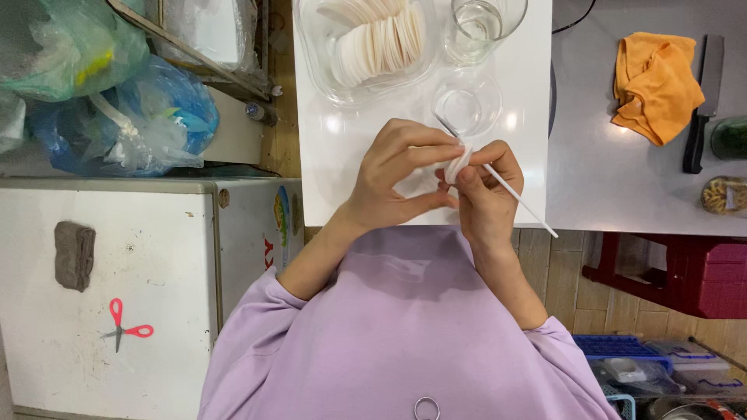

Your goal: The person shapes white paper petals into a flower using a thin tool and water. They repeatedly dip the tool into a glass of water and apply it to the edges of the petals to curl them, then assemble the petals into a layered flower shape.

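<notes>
pinching white pad (457, 163), glass bowl (467, 103) beyond

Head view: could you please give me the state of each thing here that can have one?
Left hand: pinching the white piece.
Right hand: gripping the stick and the piece.
White piece: folded, held between both hands.
Stick: held slanted, its end over the table edge.
Large bowl: holding stacked white discs.
Small bowl: upright, looks empty.
Glass: upright.
Orange cloth: crumpled.
Knife: lying flat.
Scissors: open.
</notes>
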